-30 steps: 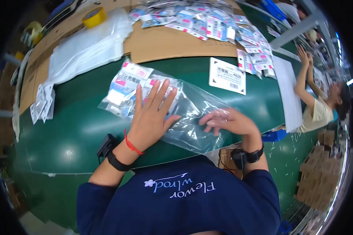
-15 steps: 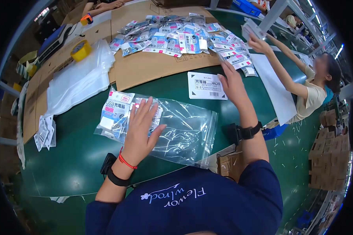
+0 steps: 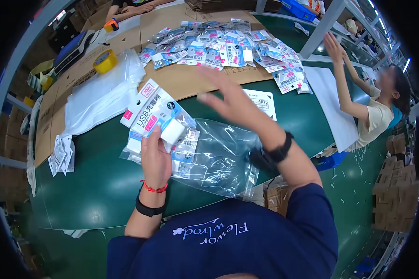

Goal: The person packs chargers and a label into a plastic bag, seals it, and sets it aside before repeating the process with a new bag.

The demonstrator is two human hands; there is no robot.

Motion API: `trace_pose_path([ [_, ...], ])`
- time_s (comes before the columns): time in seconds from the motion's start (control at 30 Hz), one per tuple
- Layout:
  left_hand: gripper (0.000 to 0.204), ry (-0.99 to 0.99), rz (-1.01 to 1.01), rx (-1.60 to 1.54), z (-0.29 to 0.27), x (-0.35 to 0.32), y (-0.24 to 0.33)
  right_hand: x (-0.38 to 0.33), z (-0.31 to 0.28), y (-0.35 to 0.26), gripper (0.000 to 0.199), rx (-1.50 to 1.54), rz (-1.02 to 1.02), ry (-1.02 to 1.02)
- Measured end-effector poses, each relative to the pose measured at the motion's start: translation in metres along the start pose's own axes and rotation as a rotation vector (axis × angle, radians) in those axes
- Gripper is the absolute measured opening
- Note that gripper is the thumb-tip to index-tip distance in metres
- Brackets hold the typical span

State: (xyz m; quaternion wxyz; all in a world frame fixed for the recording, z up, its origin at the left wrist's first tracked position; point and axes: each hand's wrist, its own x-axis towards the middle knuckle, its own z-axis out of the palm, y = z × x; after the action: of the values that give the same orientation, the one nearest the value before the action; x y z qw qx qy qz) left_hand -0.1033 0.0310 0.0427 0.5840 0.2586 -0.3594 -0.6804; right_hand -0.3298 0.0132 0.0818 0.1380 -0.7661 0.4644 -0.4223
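The fingers of the left hand pinch a tilted blue-and-white plastic packet above a flat clear plastic bag; the right hand, blurred, spreads loosely, empty, near a white rectangular printed card; beyond, similar packets heap up.

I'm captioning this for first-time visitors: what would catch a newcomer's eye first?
Probably the large heap of shiny packets on the brown cardboard across the green table. Next, the single packet held up in the left hand, over the left end of a clear bag. The yellow tape roll, upper left, also stands out.
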Motion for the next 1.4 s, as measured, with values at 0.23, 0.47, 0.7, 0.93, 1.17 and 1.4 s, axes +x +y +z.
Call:
trace_pose_path([
  [0.23,0.035,0.057,-0.21,-0.187,-0.006,-0.021,0.015,0.021,-0.011,0.139,0.072,-0.526,0.532,-0.124],
  [0.47,0.036,0.039,-0.207,-0.251,-0.021,-0.022,0.033,-0.03,-0.044,0.072,0.049,-0.469,0.42,-0.332],
  [0.7,0.036,0.035,-0.238,-0.22,-0.015,-0.017,0.025,-0.022,-0.064,0.073,0.041,-0.375,0.692,-0.046],
  [0.93,0.034,-0.007,-0.232,-0.08,-0.002,-0.025,0.019,0.034,0.006,0.097,0.073,-0.715,0.75,-0.034],
  [1.17,0.031,-0.018,-0.075,0.078,0.001,-0.036,0.022,0.04,-0.001,0.128,0.071,-0.829,0.708,-0.01],
  [1.4,0.041,-0.173,0.117,0.247,0.01,-0.018,0.025,-0.012,-0.016,0.022,0.05,0.281,0.44,0.29],
])
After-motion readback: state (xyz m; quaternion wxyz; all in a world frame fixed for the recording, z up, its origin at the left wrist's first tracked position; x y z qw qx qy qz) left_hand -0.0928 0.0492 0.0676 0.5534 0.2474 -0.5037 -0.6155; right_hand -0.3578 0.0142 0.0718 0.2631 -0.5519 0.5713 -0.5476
